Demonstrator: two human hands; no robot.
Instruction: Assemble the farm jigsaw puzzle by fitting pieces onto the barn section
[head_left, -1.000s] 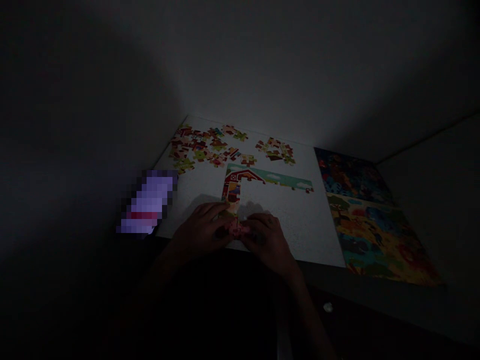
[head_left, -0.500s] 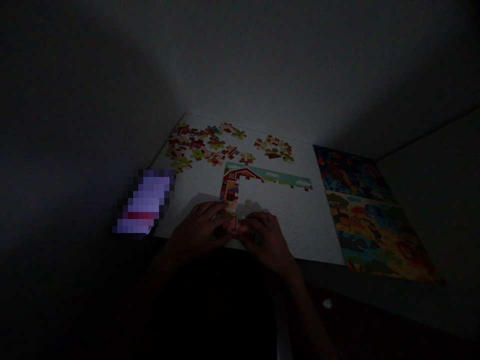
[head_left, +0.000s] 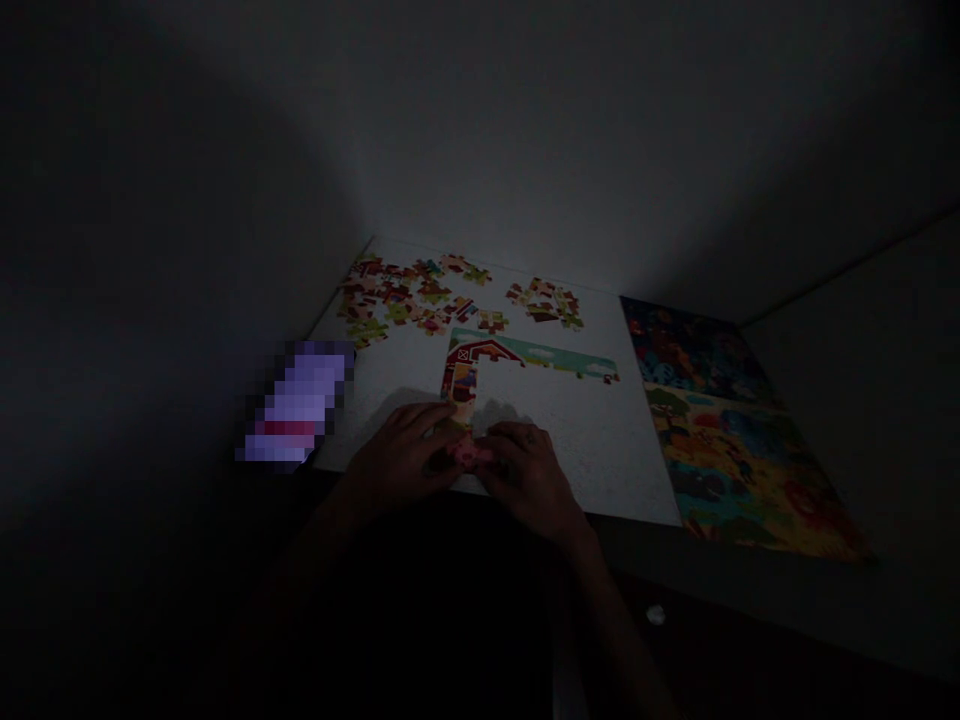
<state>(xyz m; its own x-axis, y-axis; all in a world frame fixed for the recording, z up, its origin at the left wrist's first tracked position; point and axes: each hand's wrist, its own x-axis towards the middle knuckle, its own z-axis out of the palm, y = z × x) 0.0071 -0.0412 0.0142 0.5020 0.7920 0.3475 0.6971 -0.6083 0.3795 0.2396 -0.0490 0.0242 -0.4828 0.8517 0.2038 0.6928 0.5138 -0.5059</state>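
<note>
Near the front edge of the white board, my left hand point(head_left: 405, 455) and my right hand point(head_left: 525, 465) meet over pink puzzle pieces point(head_left: 470, 454). The fingers of both hands are closed on these pieces from either side; in the dim light I cannot tell where one piece ends and the other begins. Just beyond them lies a joined puzzle section point(head_left: 464, 378) with a red barn on its left side and a strip of sky running right along the top. Its lower left end is partly hidden by my left fingers.
Loose puzzle pieces point(head_left: 397, 295) are scattered at the board's back left, with a smaller group point(head_left: 546, 302) at the back middle. A pixelated phone-like screen point(head_left: 300, 400) is at left. Colourful animal pictures point(head_left: 735, 450) lie right of the white board point(head_left: 585, 450).
Both hands stay at almost the same spot, and the pink pieces between them look slightly closer together. The whole view has shifted a little.
</note>
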